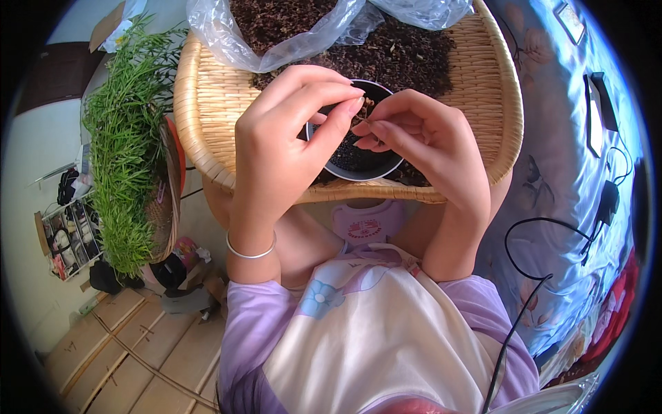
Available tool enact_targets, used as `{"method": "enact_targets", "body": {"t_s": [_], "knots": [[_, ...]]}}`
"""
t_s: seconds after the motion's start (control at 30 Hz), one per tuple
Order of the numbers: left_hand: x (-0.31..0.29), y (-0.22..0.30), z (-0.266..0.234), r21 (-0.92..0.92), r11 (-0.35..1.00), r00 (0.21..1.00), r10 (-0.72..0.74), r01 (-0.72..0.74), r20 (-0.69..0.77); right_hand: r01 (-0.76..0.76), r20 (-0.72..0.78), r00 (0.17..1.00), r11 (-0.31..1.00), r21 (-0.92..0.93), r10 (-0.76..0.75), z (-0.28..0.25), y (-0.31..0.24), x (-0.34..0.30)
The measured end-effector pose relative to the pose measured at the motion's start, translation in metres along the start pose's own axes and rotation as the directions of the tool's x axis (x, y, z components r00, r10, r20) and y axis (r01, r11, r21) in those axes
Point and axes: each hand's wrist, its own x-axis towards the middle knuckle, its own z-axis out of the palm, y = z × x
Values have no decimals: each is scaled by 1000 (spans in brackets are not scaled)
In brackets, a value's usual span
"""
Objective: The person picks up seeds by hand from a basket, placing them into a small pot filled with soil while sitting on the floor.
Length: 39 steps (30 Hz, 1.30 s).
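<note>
Both hands meet above a dark round pot (365, 176) with a pale rim. Small dark grains (352, 157) lie inside it. My left hand (283, 131) is closed in a pinch, thumb against fingertips, at a small dry brown plant sprig (366, 108). From the other side my right hand (438, 138) pinches just below, at the lower part of that sprig; its fingers partly hide what they grip. Under and around the pot lies a heap of dark brown, crumbly dried plant matter (407, 65) on a woven wicker tray (207, 90).
A clear plastic bag (303, 50) with more brown plant matter lies at the tray's far side. Leafy green plants (124, 159) stand in a basket on the left. To the right, a blue flowered bedspread (552, 276) carries a black cable (531, 219). Flattened cardboard (138, 345) covers the lower-left floor.
</note>
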Motion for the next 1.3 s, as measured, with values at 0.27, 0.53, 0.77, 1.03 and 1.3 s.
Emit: {"method": "enact_targets", "body": {"t_s": [0.27,0.53,0.77,1.03,1.3], "knots": [[0,0,1,15,1000,999,10,-9,-35,-2,-20,1000,1000,-19,2,-1,1,0],[-1,-15,3,36,998,998,-55,56,-16,98,-189,973,976,-196,-136,-2,5,5],[-4,-2,-3,-193,926,938,-287,324,195,258,-71,940,833,-489,-333,4,-3,6],[-3,2,-4,-208,962,982,-161,179,103,132,-127,985,983,131,-116,3,-2,2],[-4,-1,-4,-360,916,983,-141,175,120,298,-128,942,948,-111,-312,0,0,5]]}}
